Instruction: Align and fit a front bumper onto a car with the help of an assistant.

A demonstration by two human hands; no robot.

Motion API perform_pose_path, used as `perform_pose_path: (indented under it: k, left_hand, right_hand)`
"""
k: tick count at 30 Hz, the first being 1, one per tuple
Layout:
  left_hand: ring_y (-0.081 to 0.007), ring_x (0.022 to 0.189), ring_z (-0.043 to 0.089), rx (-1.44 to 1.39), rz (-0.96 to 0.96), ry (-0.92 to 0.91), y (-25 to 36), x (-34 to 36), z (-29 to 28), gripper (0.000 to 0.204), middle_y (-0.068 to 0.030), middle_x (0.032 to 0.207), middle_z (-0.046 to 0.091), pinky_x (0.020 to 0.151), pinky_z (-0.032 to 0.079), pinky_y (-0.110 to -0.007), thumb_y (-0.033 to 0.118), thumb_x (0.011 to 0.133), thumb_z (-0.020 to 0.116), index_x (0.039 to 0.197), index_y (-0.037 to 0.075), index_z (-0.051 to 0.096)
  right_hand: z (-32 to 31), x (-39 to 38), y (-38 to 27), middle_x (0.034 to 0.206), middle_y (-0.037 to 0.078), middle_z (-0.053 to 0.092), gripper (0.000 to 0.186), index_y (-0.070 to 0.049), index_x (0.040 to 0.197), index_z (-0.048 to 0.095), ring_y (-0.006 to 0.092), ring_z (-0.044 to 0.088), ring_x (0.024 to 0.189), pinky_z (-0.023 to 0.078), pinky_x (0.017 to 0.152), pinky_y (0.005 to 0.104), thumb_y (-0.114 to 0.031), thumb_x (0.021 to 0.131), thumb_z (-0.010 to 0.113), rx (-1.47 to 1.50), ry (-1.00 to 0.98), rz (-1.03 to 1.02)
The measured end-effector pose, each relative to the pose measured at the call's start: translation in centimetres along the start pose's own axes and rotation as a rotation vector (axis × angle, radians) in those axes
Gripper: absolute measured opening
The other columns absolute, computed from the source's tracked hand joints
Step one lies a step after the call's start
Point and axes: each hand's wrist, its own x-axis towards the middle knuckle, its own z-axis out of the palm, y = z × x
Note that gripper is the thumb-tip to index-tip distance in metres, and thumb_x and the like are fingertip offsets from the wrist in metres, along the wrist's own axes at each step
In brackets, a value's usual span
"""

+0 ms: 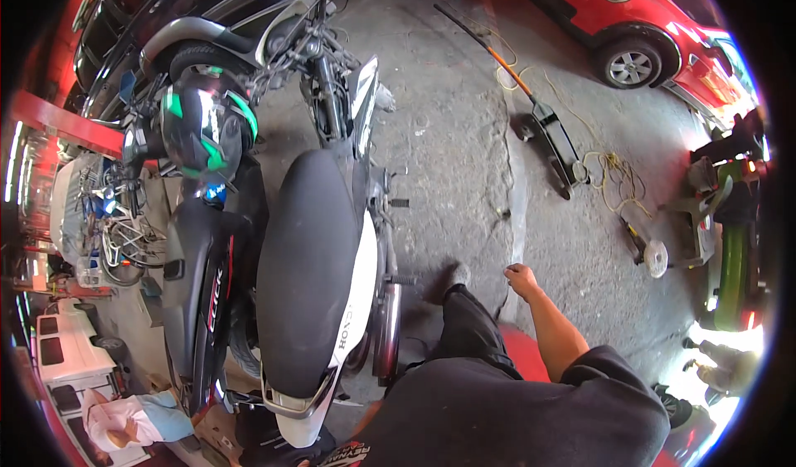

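Observation:
My right hand (522, 281) hangs over the concrete floor to the right of my leg, its fingers curled closed. Whatever it may hold is hidden inside the fingers. My left hand is out of sight; only a bit of that arm shows low down beside the motorcycle. Close on my left stands the motorcycle (308, 276), with a long dark seat and a white side panel. Its silver exhaust (388, 334) points back toward me. Beyond it is a black scooter (195, 285), and a black and green helmet (207, 127) rests at its front.
A long-handled floor jack (554, 140) lies ahead to the right. Yellow cord (618, 177) coils near a power tool with a round pale pad (655, 259). A red car (634, 28) and a dark car (157, 28) stand farther off. Someone in a pink top (112, 421) is at lower left.

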Motion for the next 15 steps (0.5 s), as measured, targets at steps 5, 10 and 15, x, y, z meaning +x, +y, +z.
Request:
perform_pose_path:
  k: [5, 10, 15]
  left_hand:
    - [-0.0377, 0.112, 0.074, -0.146, -0.535, -0.172, 19.0, 16.0, -13.9, 0.067, -0.0253, 0.117, 0.076, 0.095, 0.054, -0.051, 0.057, 0.104, 0.057, 0.122, -0.005, 0.073]
    - [-0.0454, 0.113, 0.071, 0.184, -0.162, 0.006, 32.5, 34.2, -21.3, 0.067, -0.0323, 0.112, 0.073, 0.099, 0.053, -0.052, 0.057, 0.1, 0.058, 0.107, -0.006, 0.077]
    - [-0.0467, 0.121, 0.067, 0.114, -0.138, 0.086, 44.2, 51.0, -27.8, 0.074, -0.0308, 0.122, 0.071, 0.107, 0.05, -0.052, 0.065, 0.1, 0.05, 0.114, -0.003, 0.077]
  right_hand:
    - [-13.8, 5.3, -9.6, 0.115, 0.01, 0.076, 0.041, -0.003, 0.13, 0.071, 0.0224, 0.073, 0.093, 0.057, 0.076, 0.0369, -0.03, 0.099, 0.069, 0.296, 0.034, 0.145]
    - [-23.5, 8.8, -16.0, 0.12, 0.01, 0.073, 0.044, -0.003, 0.135, 0.068, 0.0241, 0.074, 0.1, 0.057, 0.08, 0.0384, -0.031, 0.101, 0.067, 0.276, 0.01, 0.108]
    - [-32.6, 14.5, -20.2, 0.121, 0.009, 0.072, 0.043, -0.003, 0.135, 0.067, 0.025, 0.074, 0.102, 0.056, 0.084, 0.0386, -0.03, 0.102, 0.066, 0.429, 0.059, 0.125]
